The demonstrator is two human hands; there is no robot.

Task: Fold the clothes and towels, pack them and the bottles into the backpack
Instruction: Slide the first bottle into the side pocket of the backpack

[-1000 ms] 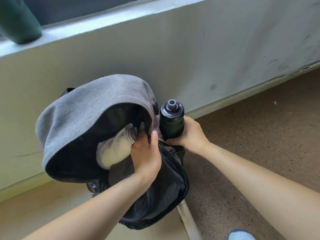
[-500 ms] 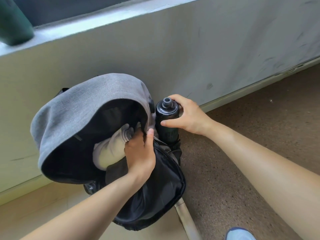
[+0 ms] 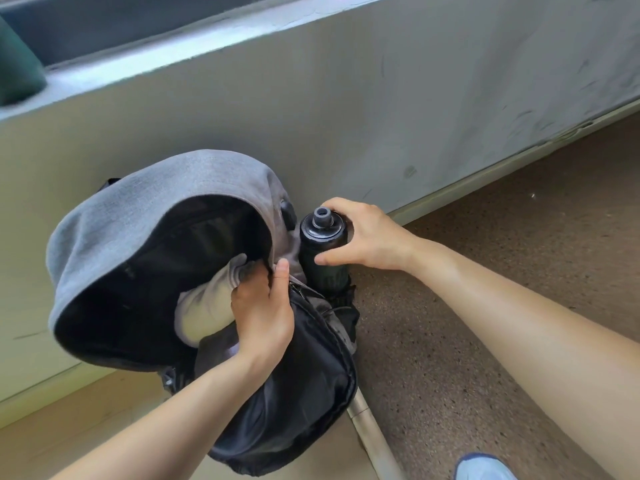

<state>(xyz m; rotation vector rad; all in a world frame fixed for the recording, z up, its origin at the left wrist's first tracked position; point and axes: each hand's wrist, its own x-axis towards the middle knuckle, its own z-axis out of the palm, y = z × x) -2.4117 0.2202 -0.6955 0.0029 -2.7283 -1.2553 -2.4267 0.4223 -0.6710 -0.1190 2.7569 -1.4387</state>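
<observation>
Pale, scuffed wall (image 3: 381,116) fills the background under a grey ledge (image 3: 173,53). A dark green object (image 3: 17,71) sits at the ledge's left end. Brown speckled floor (image 3: 502,254) runs along the skirting (image 3: 485,171).

Head view: the backpack (image 3: 156,216) stands at the foot of the wall with its grey top flap hanging over the open mouth. A pale rolled cloth (image 3: 204,310) lies inside, partly covered by the left hand (image 3: 263,306). That hand's grip is clamped on the rim of the mouth, thumb outside and fingers inside. The black bottle (image 3: 322,251) stands upright, cap up, in the pocket on the backpack's right side, close to the wall. The right hand (image 3: 370,237) hides the bottle's right flank. Its grip is clamped on the bottle, thumb on the front and fingers curled behind the shoulder. A pale tube (image 3: 370,434) lies on the floor below the backpack, and a light shoe (image 3: 485,467) shows at the bottom edge.

A second ago the right hand held the bottle low on its body; now it wraps the shoulder under the cap. The left hand has kept its place.

Count: one backpack, one bottle, one rolled cloth, two hands, one shoe, one tube.
</observation>
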